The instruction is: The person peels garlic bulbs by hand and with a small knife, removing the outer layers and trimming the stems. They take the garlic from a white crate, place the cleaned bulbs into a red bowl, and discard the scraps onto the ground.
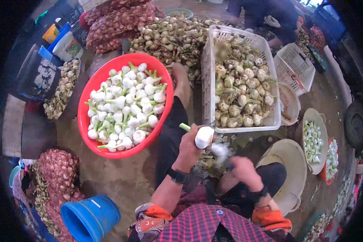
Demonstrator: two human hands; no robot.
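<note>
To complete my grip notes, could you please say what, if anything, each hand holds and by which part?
The left hand holds a garlic bulb near its stem end; the right hand is blurred, so its hold cannot be told.

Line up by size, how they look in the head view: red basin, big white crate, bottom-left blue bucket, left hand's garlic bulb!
1. Red basin and big white crate: too alike to rank
2. Blue bucket
3. Garlic bulb

Your left hand (187,148) holds a garlic bulb (204,137); your right hand (245,172), blurred, is near. Bulbs fill red basin (82,117) and white crate (246,130) beyond.
</note>
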